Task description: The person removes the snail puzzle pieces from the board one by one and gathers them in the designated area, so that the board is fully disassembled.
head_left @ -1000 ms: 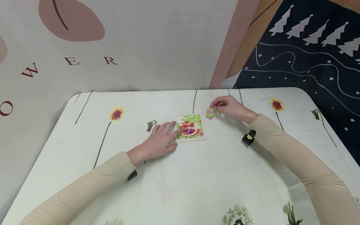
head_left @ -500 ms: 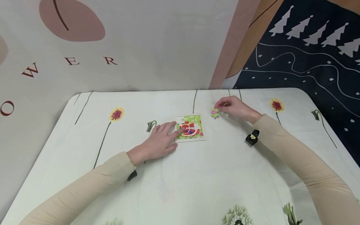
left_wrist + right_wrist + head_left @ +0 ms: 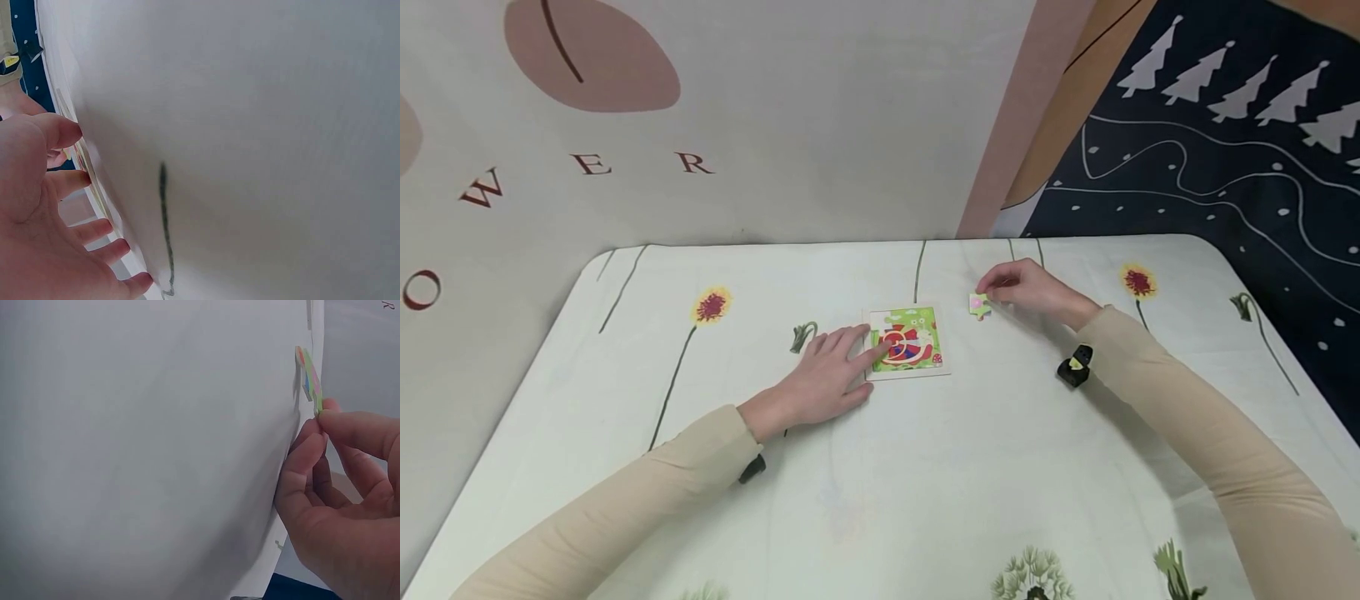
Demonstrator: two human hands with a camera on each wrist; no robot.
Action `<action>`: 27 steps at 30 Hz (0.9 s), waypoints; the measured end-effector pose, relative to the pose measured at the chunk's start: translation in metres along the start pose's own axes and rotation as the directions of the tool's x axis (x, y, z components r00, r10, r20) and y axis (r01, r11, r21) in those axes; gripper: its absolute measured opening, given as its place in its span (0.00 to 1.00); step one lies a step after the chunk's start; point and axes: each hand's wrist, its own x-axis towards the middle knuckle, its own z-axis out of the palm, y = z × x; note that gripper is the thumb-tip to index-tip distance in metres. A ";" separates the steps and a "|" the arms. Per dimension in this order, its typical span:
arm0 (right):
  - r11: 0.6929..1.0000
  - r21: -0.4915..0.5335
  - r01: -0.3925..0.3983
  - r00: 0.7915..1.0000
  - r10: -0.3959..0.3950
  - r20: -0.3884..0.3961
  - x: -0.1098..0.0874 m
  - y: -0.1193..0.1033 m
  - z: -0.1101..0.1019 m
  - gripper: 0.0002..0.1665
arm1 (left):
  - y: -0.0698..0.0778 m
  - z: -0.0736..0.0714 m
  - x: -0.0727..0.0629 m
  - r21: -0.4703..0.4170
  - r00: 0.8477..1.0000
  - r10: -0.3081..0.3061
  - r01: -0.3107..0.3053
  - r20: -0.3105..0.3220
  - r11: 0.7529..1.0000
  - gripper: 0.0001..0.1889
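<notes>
A square jigsaw puzzle board with a red snail-like spiral on green lies near the middle of the table. My left hand rests at its left side with fingers spread, the index finger reaching over the picture. To the right of the board, my right hand pinches a small green puzzle piece with a pink spot. In the right wrist view the puzzle piece is seen nearly edge-on between thumb and fingertips, close over the cloth. The left wrist view shows the extended left fingers along the board's edge.
A white cloth printed with flowers covers the table. Behind it hangs a pale lettered backdrop, with a dark tree-patterned cloth at the right. A black camera is strapped at the right wrist.
My right hand has moved slightly right, away from the board, with the puzzle piece, which has turned in the fingers. The left hand and the board have stayed put.
</notes>
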 end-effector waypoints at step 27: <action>0.998 -0.050 -0.025 0.999 0.026 0.019 0.000 -0.007 0.004 0.11 | 0.001 0.001 0.000 0.020 1.000 0.011 -0.011 -0.021 1.000 0.29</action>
